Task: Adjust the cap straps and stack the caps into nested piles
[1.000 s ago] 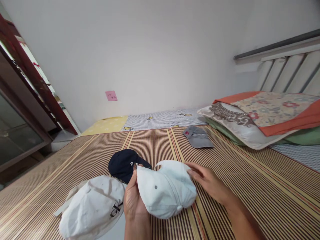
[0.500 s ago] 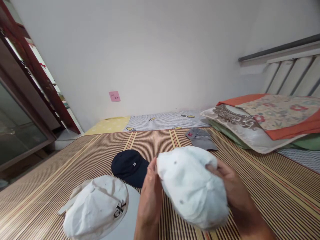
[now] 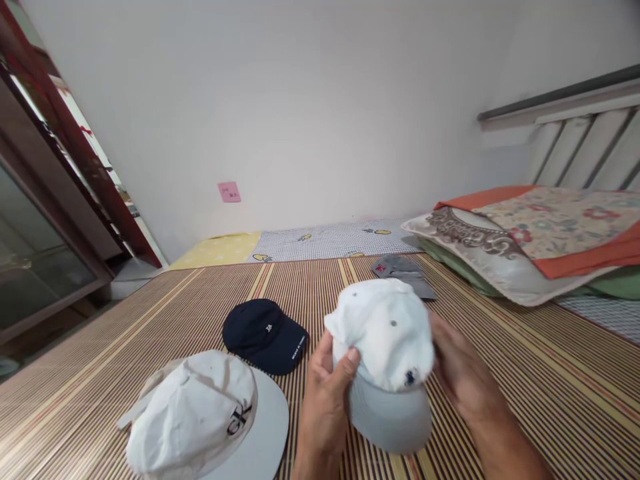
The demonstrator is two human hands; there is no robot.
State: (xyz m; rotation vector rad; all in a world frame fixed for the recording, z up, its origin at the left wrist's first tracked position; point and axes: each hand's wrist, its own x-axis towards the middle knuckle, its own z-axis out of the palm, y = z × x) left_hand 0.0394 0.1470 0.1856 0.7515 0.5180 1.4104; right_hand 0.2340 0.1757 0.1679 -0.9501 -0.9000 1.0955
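Observation:
A white baseball cap (image 3: 385, 333) with a grey-looking brim is held up between both my hands above the striped mat (image 3: 165, 313). My left hand (image 3: 325, 400) grips its left side, thumb on the crown. On the cap's right side rests my right hand (image 3: 463, 373), its fingers partly hidden behind the crown. A white bucket hat (image 3: 200, 417) with a black logo lies at the lower left. Just beyond it sits a navy cap (image 3: 263, 333). A grey cap (image 3: 403, 272) lies farther back, partly hidden by the white cap.
Pillows (image 3: 520, 247) with floral and orange covers are stacked at the right against a slatted headboard (image 3: 575, 140). A checked sheet (image 3: 325, 240) shows past the mat along the white wall. A dark wooden cabinet (image 3: 45, 220) with glass stands at the left.
Both hands have turned the white cap, so its brim now faces me and hangs downward. It also rose slightly and now covers part of the grey cap.

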